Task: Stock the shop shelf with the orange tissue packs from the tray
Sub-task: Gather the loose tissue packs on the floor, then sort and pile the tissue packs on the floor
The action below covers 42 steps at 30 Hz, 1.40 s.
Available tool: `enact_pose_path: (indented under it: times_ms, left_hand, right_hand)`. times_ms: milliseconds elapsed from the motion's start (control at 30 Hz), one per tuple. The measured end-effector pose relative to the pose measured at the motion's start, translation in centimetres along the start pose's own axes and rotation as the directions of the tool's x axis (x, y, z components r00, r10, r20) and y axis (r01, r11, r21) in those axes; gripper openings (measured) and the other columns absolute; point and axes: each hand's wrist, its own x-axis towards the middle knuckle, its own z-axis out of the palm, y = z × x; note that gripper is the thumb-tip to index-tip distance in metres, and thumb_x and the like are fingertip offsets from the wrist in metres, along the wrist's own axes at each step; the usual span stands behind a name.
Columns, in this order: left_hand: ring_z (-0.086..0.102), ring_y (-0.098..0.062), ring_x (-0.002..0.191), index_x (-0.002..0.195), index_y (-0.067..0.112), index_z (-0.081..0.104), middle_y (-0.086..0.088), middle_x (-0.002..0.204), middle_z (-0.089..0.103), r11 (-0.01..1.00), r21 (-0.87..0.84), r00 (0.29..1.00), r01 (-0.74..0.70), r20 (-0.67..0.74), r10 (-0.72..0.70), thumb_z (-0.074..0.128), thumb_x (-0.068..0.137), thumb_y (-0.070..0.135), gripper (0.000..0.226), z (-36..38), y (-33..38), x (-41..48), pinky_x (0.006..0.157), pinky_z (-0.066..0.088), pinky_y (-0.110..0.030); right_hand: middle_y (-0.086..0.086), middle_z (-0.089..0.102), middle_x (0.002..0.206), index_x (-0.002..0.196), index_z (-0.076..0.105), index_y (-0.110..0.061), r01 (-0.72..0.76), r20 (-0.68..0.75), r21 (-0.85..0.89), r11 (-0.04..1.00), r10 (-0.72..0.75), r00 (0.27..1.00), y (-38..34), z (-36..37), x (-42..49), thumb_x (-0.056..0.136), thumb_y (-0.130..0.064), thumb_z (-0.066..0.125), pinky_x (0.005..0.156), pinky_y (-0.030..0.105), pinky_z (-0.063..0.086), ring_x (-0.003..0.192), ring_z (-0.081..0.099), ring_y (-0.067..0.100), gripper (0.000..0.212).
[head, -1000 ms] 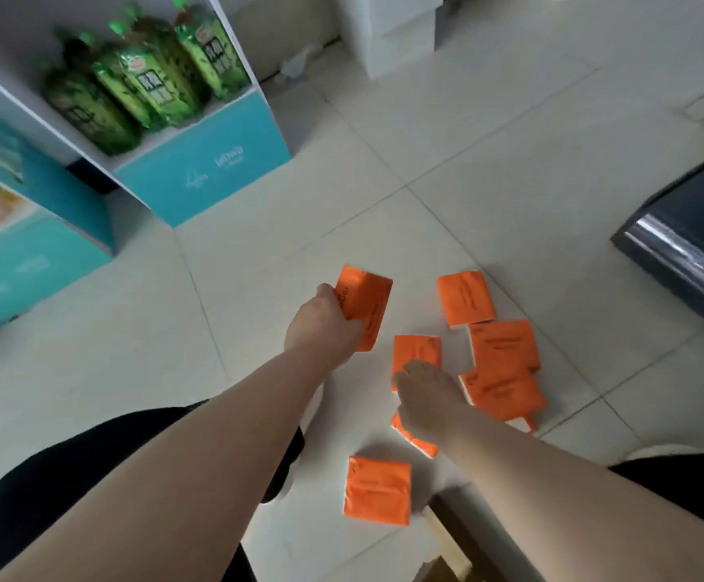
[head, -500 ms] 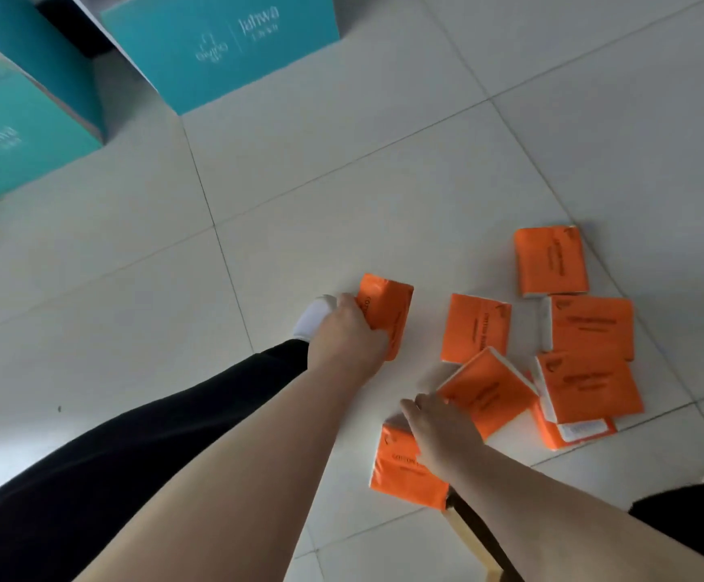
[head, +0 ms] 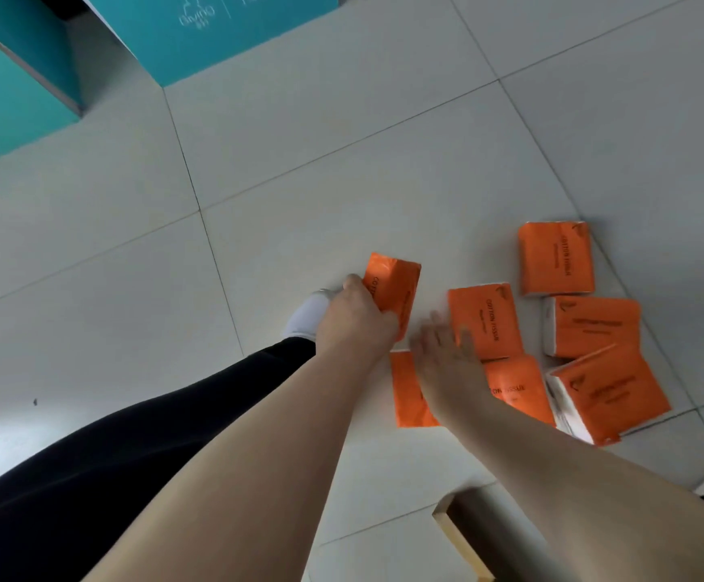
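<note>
Head view: the left hand (head: 352, 325), arm stretched downward, has fingers and thumb curled round one orange plastic-wrapped rectangular tissue pack (head: 396, 287), held on edge. The right hand (head: 446, 363) is blurred, palm down, fingers straight and slightly spread, over the loose cluster of orange tissue packs (head: 593, 325) lying on the pale tiled floor (head: 341, 182). Contact cannot be told.

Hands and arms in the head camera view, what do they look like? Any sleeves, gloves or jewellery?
The left forearm and right forearm are bare, with no sleeve in view. The left hand and right hand wear no gloves. No watch, bracelet or ring shows, though the right hand is motion-blurred.
</note>
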Motion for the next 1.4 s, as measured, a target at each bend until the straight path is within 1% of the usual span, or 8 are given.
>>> enact_pose_path:
  times_ms: [100, 167, 333, 467, 567, 800, 1067, 1400]
  left_hand:
    - [0.058, -0.033, 0.097, 0.106, 0.010, 0.043, -0.012, 0.103, 0.060, 1.000, 0.011, 1.000, 0.008, -0.021, -0.008, 0.050, 0.082, 0.014, 0.025, -0.2, 0.4, 0.1, 0.069, 0.041, -0.033]
    - [0.058, -0.033, 0.097, 0.106, 0.010, 0.043, -0.011, 0.103, 0.061, 1.000, 0.008, 0.999, 0.013, -0.052, -0.013, 0.050, 0.082, 0.014, 0.026, -0.2, 0.3, 0.2, 0.069, 0.043, -0.034]
    - [0.057, -0.035, 0.101, 0.109, 0.007, 0.044, -0.013, 0.107, 0.062, 1.000, 0.000, 0.997, 0.021, -0.075, -0.021, 0.050, 0.083, 0.015, 0.027, -0.5, -0.1, 0.7, 0.073, 0.042, -0.034]
    - [0.058, -0.035, 0.100, 0.110, 0.007, 0.045, -0.013, 0.109, 0.062, 1.000, 0.010, 0.998, 0.008, -0.065, -0.007, 0.050, 0.083, 0.015, 0.029, -0.4, 1.3, 0.9, 0.076, 0.045, -0.036]
    - [0.058, -0.034, 0.100, 0.108, 0.009, 0.044, -0.012, 0.108, 0.061, 0.998, 0.043, 0.997, -0.047, -0.057, 0.050, 0.050, 0.082, 0.017, 0.028, -0.2, 4.2, 0.5, 0.075, 0.044, -0.036]
    - [0.059, -0.037, 0.089, 0.096, 0.011, 0.035, -0.012, 0.093, 0.060, 0.928, 0.089, 0.929, -0.361, -0.056, 0.367, 0.050, 0.081, 0.017, 0.022, -1.3, 14.0, -3.3, 0.067, 0.040, -0.035]
    - [0.059, -0.034, 0.093, 0.102, 0.011, 0.040, -0.010, 0.096, 0.059, 0.749, 0.194, 0.762, -0.634, -0.007, 0.647, 0.053, 0.081, 0.018, 0.026, -5.8, 26.4, -11.2, 0.068, 0.042, -0.034]
    - [0.056, -0.032, 0.089, 0.103, 0.015, 0.046, -0.007, 0.091, 0.056, 0.402, 0.044, 0.402, -0.915, 0.002, 0.916, 0.056, 0.082, 0.018, 0.024, -7.6, 37.5, -27.0, 0.070, 0.039, -0.030]
  right_hand:
    - [0.001, 0.066, 0.117, 0.099, 0.073, -0.027, 0.416, 0.145, -0.037, 0.908, -0.407, 0.902, -0.3, 1.2, -0.1, 0.050, -0.027, 0.085, 0.091, 0.051, 0.047, 0.116, 0.059, 0.026, 0.051]
    - [-0.003, 0.062, 0.122, 0.104, 0.070, -0.028, 0.451, 0.226, -0.090, 0.888, -0.423, 0.878, -0.7, 1.4, -0.3, 0.068, -0.029, 0.073, 0.103, 0.053, 0.035, 0.126, 0.049, 0.025, 0.036]
    - [0.005, 0.039, 0.138, 0.128, 0.051, -0.015, 0.112, 0.241, -0.014, 0.994, -0.105, 0.965, 1.2, -0.5, 0.2, 0.093, -0.017, 0.045, 0.112, 0.046, 0.005, 0.137, 0.022, 0.027, 0.035]
    - [0.002, 0.060, 0.112, 0.121, 0.046, -0.015, -0.135, 0.177, 0.079, 0.988, 0.120, 0.977, 4.5, -2.5, -0.1, 0.081, -0.032, 0.069, 0.107, 0.046, 0.027, 0.111, 0.054, 0.024, 0.049]
    - [0.005, 0.063, 0.076, 0.092, 0.059, -0.014, -0.227, -0.003, 0.130, 0.965, 0.229, 0.973, 7.0, -4.0, -0.5, 0.059, -0.009, 0.074, 0.069, 0.040, 0.046, 0.071, 0.064, 0.028, 0.036]
    - [0.001, 0.064, 0.088, 0.107, 0.061, -0.020, -0.408, -0.136, 0.157, 0.899, 0.429, 0.893, 13.5, -11.1, -5.3, 0.069, -0.009, 0.059, 0.066, 0.038, 0.045, 0.081, 0.063, 0.027, 0.040]
    - [0.000, 0.061, 0.088, 0.098, 0.060, -0.020, -0.587, -0.237, 0.258, 0.768, 0.639, 0.732, 20.9, -22.4, -15.3, 0.058, -0.024, 0.078, 0.066, 0.039, 0.045, 0.081, 0.064, 0.026, 0.044]
    - [0.000, 0.049, 0.123, 0.128, 0.046, -0.024, -0.762, -0.521, 0.354, 0.542, 0.791, 0.320, 27.3, -34.6, -31.2, 0.084, -0.021, 0.058, 0.089, 0.039, 0.035, 0.118, 0.044, 0.024, 0.046]
